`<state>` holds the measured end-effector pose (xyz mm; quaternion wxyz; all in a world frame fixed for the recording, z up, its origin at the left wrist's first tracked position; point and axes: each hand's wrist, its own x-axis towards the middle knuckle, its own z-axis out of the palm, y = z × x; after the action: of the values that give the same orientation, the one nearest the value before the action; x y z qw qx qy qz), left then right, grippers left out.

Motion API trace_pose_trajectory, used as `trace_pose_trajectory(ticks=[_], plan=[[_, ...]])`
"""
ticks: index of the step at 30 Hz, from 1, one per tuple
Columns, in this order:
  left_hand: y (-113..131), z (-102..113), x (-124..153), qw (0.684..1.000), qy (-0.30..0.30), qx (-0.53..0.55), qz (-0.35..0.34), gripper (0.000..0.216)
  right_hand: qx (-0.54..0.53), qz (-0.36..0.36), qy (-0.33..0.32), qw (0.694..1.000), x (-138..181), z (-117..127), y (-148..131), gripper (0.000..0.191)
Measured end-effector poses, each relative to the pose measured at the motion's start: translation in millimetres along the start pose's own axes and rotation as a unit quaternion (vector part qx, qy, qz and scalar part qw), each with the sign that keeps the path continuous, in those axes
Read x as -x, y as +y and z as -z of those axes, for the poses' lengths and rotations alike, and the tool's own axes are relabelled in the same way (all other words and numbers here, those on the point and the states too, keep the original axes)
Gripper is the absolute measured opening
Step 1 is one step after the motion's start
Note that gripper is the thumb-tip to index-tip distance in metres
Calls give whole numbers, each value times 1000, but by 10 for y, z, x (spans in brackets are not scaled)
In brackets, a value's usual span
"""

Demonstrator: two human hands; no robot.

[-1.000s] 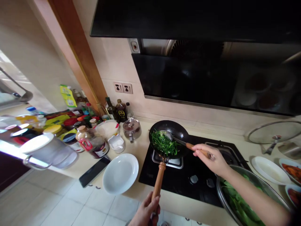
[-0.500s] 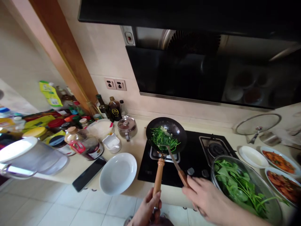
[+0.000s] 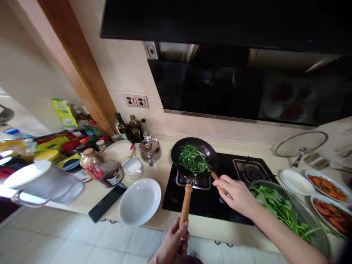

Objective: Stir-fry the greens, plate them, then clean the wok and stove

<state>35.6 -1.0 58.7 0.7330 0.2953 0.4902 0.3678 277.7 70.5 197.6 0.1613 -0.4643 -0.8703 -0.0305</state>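
My left hand (image 3: 177, 236) is closed around the wooden handle of a black wok (image 3: 207, 148), which sits over the left burner. Cut green vegetable stems (image 3: 192, 161) lie in the wok with pale bits that look like garlic. My right hand (image 3: 233, 192) grips the wooden handle of a spatula (image 3: 213, 176). Its metal end reaches into the right side of the greens, and its tip is partly hidden among them. To the right of that hand, a large metal bowl (image 3: 320, 238) holds raw leafy greens (image 3: 280, 209).
A white plate (image 3: 140, 201) and a phone (image 3: 107, 201) lie near the counter's front edge, left of the wok. Jars, bottles and a glass teapot (image 3: 150, 150) crowd behind. Dishes of cooked food (image 3: 328, 185) and a glass lid (image 3: 301, 145) stand right. The range hood (image 3: 220, 22) overhangs the stove.
My right hand has moved up and forward with the spatula, whose end shifted from the wok's near edge to its right side. The stems are turned and heaped differently. My left hand keeps its hold.
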Motion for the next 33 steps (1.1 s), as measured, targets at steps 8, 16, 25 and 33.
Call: trace_pose_trajectory(ticks=[8,16,25,33], plan=[[-6,-4,-25,1000,-6,-6,9,74,156,100,-58,981,256,-757,-349,25],[78,-74,75,1000,3,-1,14,70,102,43,-103,989,212,-748,-352,27],[25,-39,36,1000,-8,-10,18,72,8,-292,-50,955,490,-1213,236,43],[18,84,18,998,-52,-20,4,73,5,-442,-102,891,381,-1759,626,24]])
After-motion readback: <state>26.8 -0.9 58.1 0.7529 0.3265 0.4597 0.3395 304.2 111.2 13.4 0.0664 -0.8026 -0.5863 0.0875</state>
